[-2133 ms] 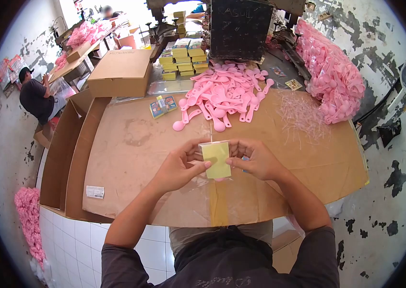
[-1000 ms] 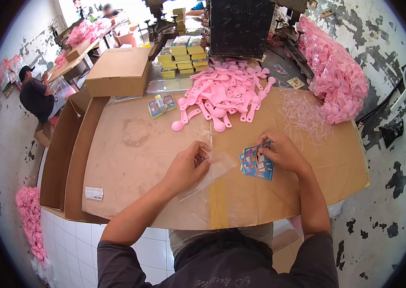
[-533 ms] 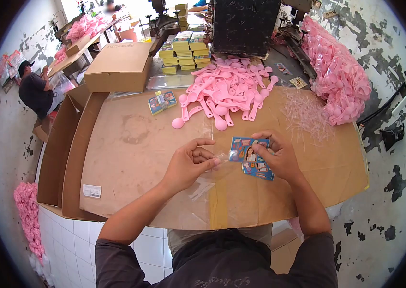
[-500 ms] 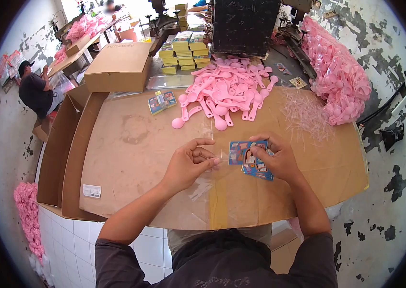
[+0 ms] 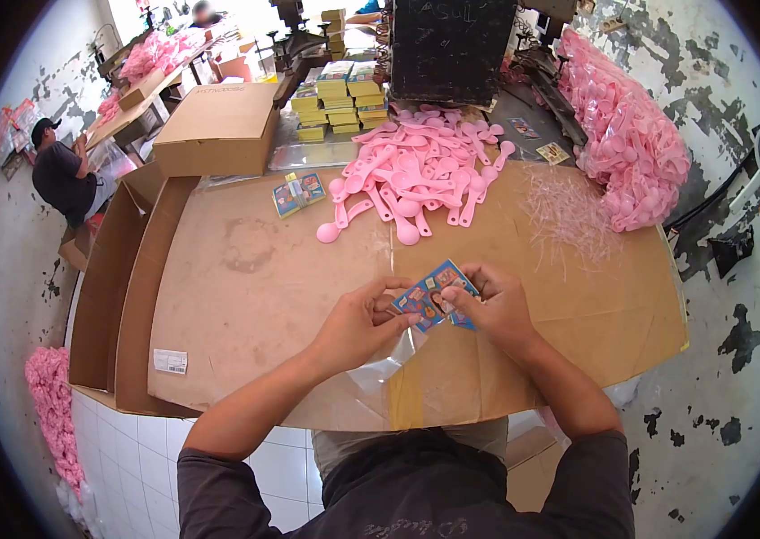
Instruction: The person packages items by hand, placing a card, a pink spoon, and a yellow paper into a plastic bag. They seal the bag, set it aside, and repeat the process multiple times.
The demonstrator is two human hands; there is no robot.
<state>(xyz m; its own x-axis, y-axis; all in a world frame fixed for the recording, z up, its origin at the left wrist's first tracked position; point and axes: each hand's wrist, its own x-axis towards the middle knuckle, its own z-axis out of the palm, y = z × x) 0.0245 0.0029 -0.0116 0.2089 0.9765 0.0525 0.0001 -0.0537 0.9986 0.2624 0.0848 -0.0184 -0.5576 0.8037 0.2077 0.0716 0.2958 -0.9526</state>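
Between my hands, above the cardboard sheet, are several small blue printed cards, tilted up to the right. My right hand pinches their right side, thumb on top. My left hand is closed at their lower left end, its thumb pressed on the printed face. A clear plastic bag hangs below my left fingers; how it lies around the cards is hard to make out. Beyond my hands lies a heap of pink plastic scoops. A banded bundle of cards rests left of the heap.
Stacked yellow-edged cards stand at the back, beside a closed carton. An open cardboard box borders the left side. Bagged pink scoops and clear plastic strips are on the right. Another person sits far left.
My right hand has brought the cards left and turned them up at an angle. My left fingers now meet the cards' left end. The plastic bag shows more clearly below them.
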